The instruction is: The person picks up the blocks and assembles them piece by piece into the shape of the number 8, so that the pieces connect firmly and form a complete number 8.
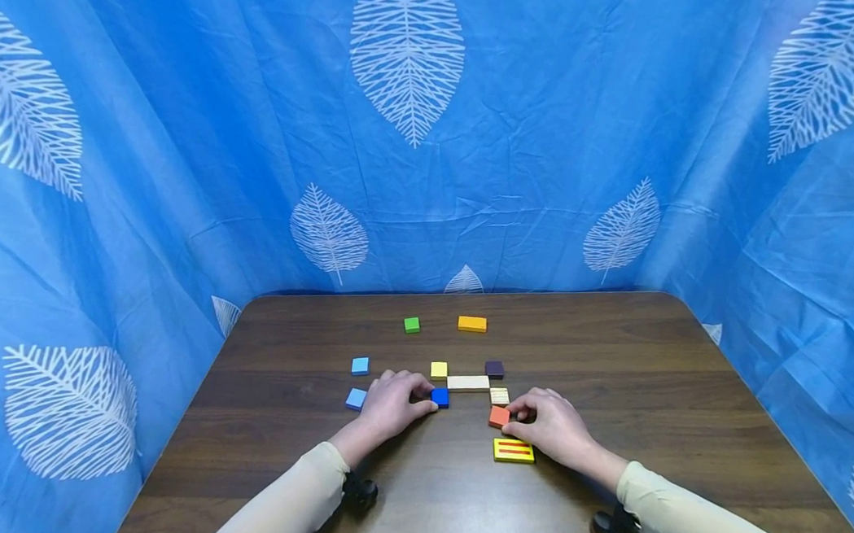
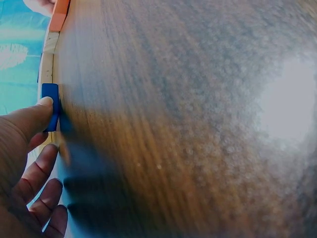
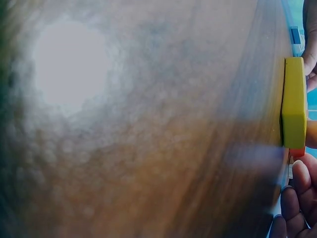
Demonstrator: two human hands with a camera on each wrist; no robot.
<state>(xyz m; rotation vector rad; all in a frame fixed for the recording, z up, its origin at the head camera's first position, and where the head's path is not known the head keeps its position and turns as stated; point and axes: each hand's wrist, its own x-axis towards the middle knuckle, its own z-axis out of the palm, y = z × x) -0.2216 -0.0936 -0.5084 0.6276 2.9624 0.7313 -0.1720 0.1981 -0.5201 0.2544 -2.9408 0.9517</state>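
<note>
With thumb and fingers my left hand (image 1: pixel 391 401) pinches a dark blue block (image 1: pixel 440 398) at the left end of a long pale wooden block (image 1: pixel 468 384). The thumb lies against the blue block's (image 2: pixel 51 91) near side in the left wrist view. My right hand (image 1: pixel 553 428) pinches an orange-red block (image 1: pixel 498 417) just below a small striped wooden block (image 1: pixel 499 396). Nearer the front lies a yellow block with red stripes (image 1: pixel 513 450); in the right wrist view this yellow block (image 3: pixel 294 104) mostly hides the orange-red one.
A yellow square block (image 1: pixel 439 370) and a dark purple block (image 1: pixel 494 369) sit behind the long block. Two light blue blocks (image 1: pixel 360 366) lie left. Green (image 1: pixel 412 325) and orange-yellow (image 1: pixel 472 324) blocks stand farther back on the brown table (image 1: pixel 624 368). A blue curtain (image 1: pixel 536 129) surrounds it.
</note>
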